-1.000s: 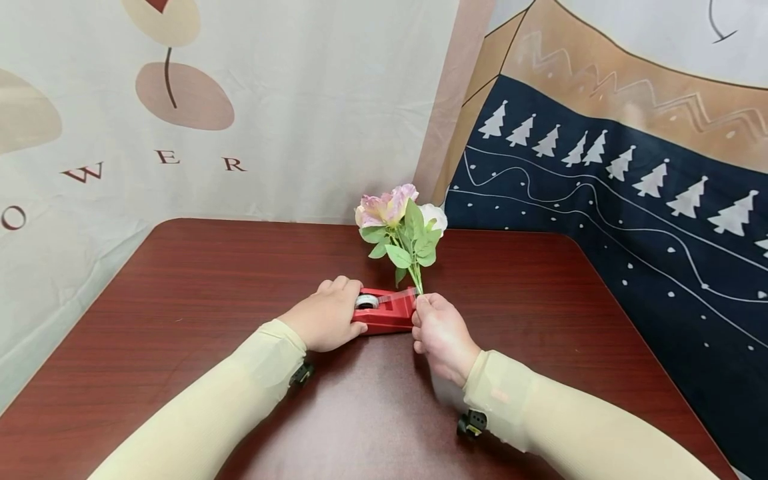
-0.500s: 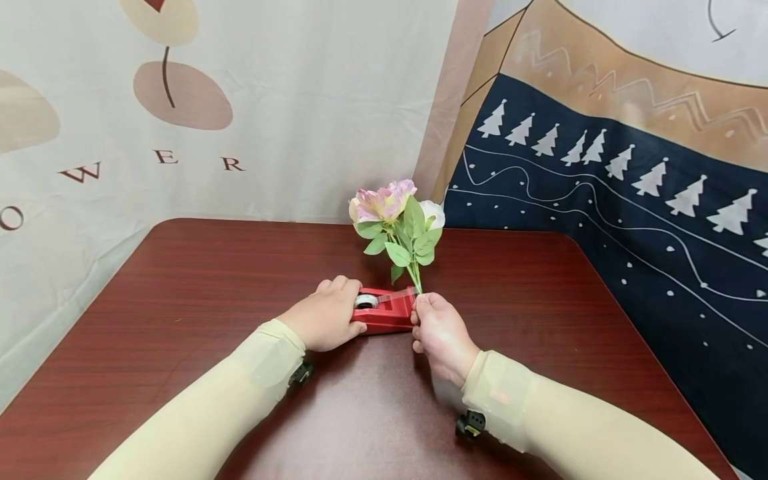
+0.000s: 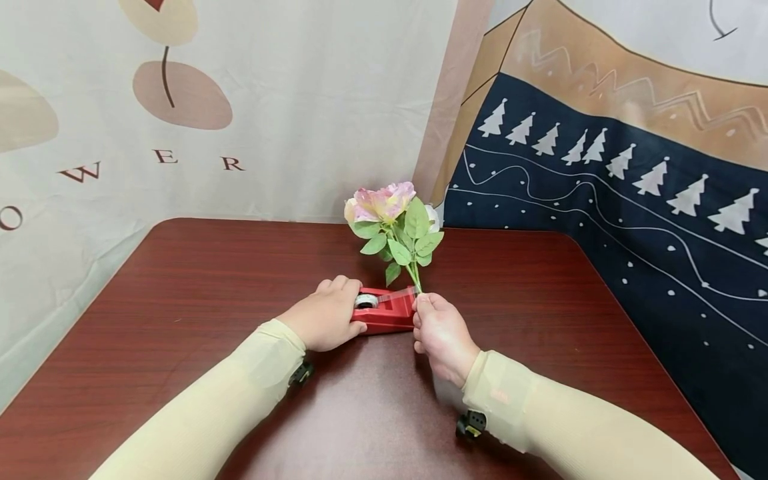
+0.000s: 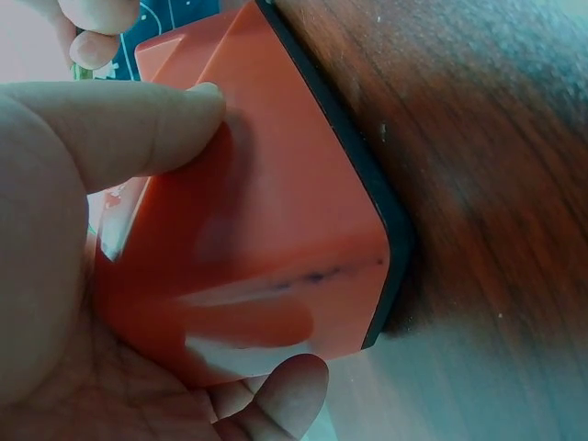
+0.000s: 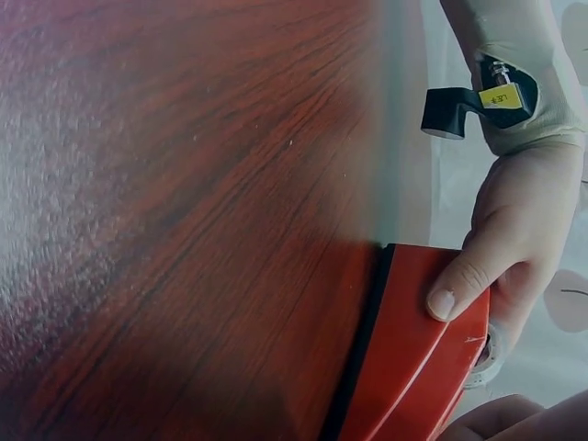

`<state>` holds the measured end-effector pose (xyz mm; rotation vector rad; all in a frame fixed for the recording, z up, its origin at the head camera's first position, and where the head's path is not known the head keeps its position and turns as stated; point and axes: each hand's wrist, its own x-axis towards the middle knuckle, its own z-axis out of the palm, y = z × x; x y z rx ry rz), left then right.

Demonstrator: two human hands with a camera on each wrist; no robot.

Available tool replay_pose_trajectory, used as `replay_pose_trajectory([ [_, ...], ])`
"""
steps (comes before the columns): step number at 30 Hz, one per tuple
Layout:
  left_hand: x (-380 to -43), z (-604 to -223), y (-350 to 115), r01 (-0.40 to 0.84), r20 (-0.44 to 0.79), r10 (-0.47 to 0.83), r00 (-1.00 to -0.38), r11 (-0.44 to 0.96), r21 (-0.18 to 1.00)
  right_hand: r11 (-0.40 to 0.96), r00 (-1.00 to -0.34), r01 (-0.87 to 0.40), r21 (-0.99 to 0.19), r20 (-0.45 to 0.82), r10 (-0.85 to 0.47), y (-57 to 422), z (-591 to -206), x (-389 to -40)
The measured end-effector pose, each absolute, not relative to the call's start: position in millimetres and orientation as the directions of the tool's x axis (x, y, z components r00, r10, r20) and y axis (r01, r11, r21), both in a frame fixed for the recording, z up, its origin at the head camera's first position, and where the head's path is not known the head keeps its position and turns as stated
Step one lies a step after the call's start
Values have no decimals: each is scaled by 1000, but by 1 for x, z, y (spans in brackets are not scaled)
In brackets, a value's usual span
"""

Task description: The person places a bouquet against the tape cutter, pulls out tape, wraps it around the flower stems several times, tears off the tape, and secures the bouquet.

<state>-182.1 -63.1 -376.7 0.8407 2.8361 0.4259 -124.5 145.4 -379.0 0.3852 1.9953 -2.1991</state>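
Note:
A red tape dispenser (image 3: 384,321) with a dark base stands on the table, a roll of clear tape (image 3: 366,301) in its well. My left hand (image 3: 327,317) grips its left end; in the left wrist view the thumb (image 4: 165,124) presses along its side. At the dispenser's right end, my right hand (image 3: 443,330) pinches the green stems (image 3: 415,275) of an artificial flower bunch. A strip of tape (image 3: 399,293) runs from the roll to the stems at those fingertips. The pink flower (image 3: 381,203) and white flower (image 3: 433,219) lean up above green leaves, pointing away from me.
The dark red wooden table (image 3: 240,260) has rounded far corners. Behind it hang a pale printed cloth (image 3: 300,100) and a navy one (image 3: 600,200) with white trees. Small black cameras sit on both wrists, the left one (image 5: 505,96) showing in the right wrist view.
The flower heads have swung slightly left, and the stems have turned so that less of the white flower shows. Both hands and the tape dispenser stay in nearly the same place.

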Motion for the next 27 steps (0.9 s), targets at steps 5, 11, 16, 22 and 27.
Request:
replay_pose_trajectory([
  [5,-182,-376,-63,510,-69,555,-829,802,312,-157,-953,286,-945,-298,62,146,-380,-125],
  [11,-183,-377,-63,508,-69,552,-831,803,312,-188,-951,290,-938,-305,54,147,-380,-126],
  [16,-182,-377,-62,502,-77,549,-832,805,316,-176,-951,299,-938,-308,23,151,-379,-128],
  [22,-182,-376,-62,498,-86,547,-833,807,318,-95,-964,260,-961,-263,22,153,-380,-128],
  [27,-182,-376,-62,502,-79,549,-832,806,312,-70,-967,244,-967,-248,55,151,-381,-127],
])
